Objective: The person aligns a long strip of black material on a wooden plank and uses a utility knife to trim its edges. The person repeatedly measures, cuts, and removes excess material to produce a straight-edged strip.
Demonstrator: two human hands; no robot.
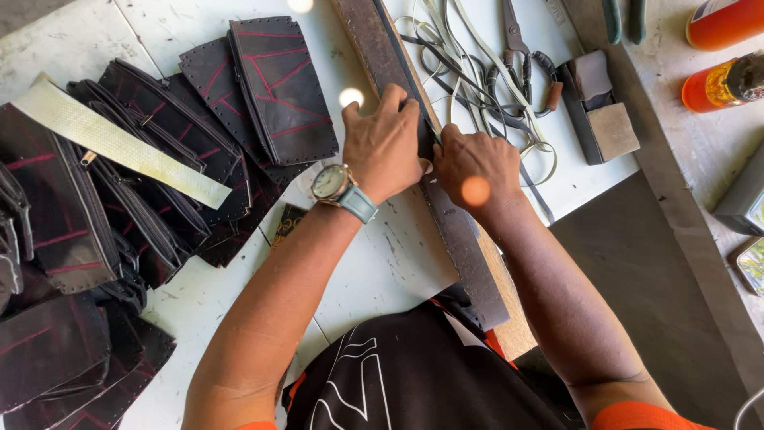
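both hands (430,155) press dark strip (458,231) on board (509,318).

Left hand (384,143) presses flat on long dark leather strip (461,247) over wooden board (509,310); right hand (476,163) fisted just beside it. Stitched black panels (278,87) far left on white tabletop (382,263).

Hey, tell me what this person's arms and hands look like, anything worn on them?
Both arms are bare from the upper arm down. The left hand has a wristwatch with a round pale dial and a light teal strap at the wrist. The right hand wears nothing visible: no glove, ring or band. Orange sleeve edges show near the shoulders.
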